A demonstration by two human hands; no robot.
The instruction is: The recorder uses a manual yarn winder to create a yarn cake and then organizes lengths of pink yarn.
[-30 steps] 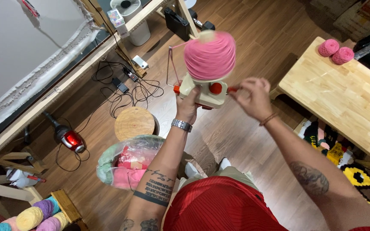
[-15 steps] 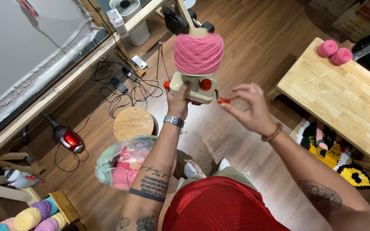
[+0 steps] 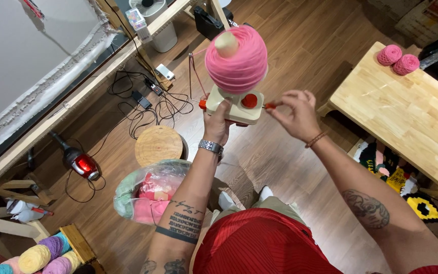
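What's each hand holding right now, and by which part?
Left hand grips the cream yarn winder by its base, below the pink yarn cake. Right hand pinches the winder's small red crank handle at its tip.

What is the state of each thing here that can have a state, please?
Cream plastic yarn winder: held up in the air, loaded.
Pink yarn cake: wound full on the winder's cone.
Left hand: grips the winder's base.
Right hand: pinches the red crank handle.
Two pink yarn balls: lying on the light wooden table.
Clear plastic bag: open, filled with yarn.
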